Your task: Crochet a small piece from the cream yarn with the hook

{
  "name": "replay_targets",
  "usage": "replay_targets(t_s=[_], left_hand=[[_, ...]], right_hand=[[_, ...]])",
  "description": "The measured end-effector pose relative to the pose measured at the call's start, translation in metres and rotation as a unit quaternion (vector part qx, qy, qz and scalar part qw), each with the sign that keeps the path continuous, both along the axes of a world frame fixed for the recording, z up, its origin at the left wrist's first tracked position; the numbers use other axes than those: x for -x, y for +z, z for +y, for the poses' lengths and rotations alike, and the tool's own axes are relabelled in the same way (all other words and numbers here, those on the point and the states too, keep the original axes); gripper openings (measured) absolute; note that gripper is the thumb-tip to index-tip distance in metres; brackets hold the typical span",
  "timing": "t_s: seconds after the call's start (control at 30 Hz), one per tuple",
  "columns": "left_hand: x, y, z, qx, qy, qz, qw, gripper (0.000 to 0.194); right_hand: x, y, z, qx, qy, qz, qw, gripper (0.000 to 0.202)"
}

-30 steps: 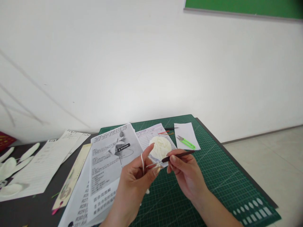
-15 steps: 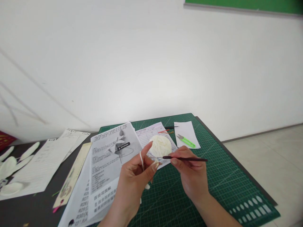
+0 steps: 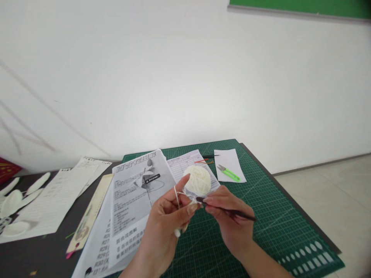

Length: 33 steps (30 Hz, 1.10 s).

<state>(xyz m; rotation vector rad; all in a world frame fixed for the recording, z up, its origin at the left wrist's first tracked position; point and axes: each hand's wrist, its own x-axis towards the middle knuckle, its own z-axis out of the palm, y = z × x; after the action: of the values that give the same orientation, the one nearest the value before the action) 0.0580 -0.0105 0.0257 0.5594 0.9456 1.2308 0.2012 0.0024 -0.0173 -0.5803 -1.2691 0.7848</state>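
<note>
I have the small white crochet piece (image 3: 193, 201) pinched at the fingertips of my left hand (image 3: 166, 220), above the green cutting mat (image 3: 261, 193); a white yarn strand (image 3: 176, 195) loops over its raised index finger. My right hand (image 3: 233, 210) is closed round a dark crochet hook (image 3: 245, 216), its working end at the piece. Little of the piece shows and some may hide behind my fingers, so I'd judge it early and unfinished; I can't count stitches. Just beyond, the white yarn ball (image 3: 199, 180) looks full, leaving plenty to work. Green thread snips (image 3: 228, 172) lie unused at far right. Left of my hands is a printed pattern sheet (image 3: 130, 208); farther left, over the black worktop (image 3: 55, 255), white petal-shaped pieces (image 3: 37, 183) look complete.
</note>
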Motion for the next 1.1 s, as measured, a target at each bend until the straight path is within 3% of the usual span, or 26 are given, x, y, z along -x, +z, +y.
replay_targets(t_s=[0.13,0.37,0.47,0.6,0.7,0.83,0.97,1.1], left_hand=[[0.004,0.003,0.002,0.003,-0.032,0.016,0.999,0.058],[0.006,0.015,0.000,-0.003,-0.050,0.053,0.997,0.048],[0.005,0.015,-0.001,-0.004,-0.046,0.061,0.997,0.049],[0.000,0.014,-0.004,-0.016,-0.020,0.085,0.996,0.054],[-0.006,0.010,-0.008,-0.044,0.024,0.101,0.994,0.053],[-0.014,0.004,-0.011,-0.074,0.068,0.115,0.988,0.054],[-0.018,0.001,-0.013,-0.088,0.104,0.141,0.981,0.055],[-0.018,-0.001,-0.014,-0.103,0.111,0.168,0.974,0.053]], right_hand=[[0.002,-0.003,0.003,0.158,0.115,0.130,0.972,0.007],[0.000,0.004,0.004,0.260,0.144,0.193,0.935,0.009],[-0.001,0.005,0.003,0.237,0.129,0.170,0.948,0.006],[-0.004,0.005,-0.005,0.095,0.050,0.075,0.991,0.013],[-0.002,0.005,-0.009,0.043,0.004,0.046,0.998,0.019],[0.003,0.003,-0.009,0.101,-0.016,0.091,0.991,0.014],[0.004,0.002,-0.004,0.208,0.012,0.154,0.966,0.004],[0.001,0.001,-0.002,0.240,0.032,0.167,0.956,0.006]])
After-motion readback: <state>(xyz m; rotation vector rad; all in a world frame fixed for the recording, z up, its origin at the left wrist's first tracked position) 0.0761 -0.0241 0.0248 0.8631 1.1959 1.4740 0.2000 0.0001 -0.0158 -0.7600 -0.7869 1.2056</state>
